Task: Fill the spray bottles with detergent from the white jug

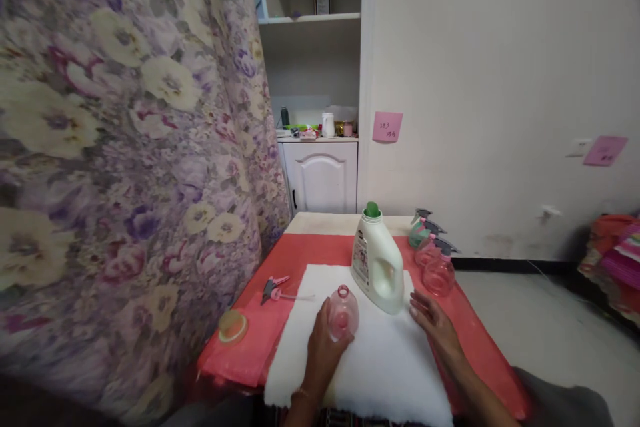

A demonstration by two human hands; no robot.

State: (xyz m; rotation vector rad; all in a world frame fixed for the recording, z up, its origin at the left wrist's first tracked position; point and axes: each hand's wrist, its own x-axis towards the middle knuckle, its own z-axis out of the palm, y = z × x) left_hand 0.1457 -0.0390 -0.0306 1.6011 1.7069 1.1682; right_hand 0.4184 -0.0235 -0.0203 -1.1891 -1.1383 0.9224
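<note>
My left hand (325, 340) is wrapped round a clear pink spray bottle (345, 310) with no spray head on it, standing over the white cloth (380, 367). Its round pink neck is bare. Just beyond it is a large pale detergent jug (376, 260) with a green spout piece at its top and a side handle. My right hand (433, 320) is open, fingers spread, close to the jug's lower right side and apart from it. Left of the cloth lies a grey and pink spray head (273, 291), its dip tube reaching onto the cloth.
Several spray bottles (439, 273) in pink and green stand along the table's right side. A round, yellowish lidded container (233, 325) sits at the left on the red table cover (320, 250). A floral curtain (150, 147) hangs at left; a white cabinet (323, 177) stands behind.
</note>
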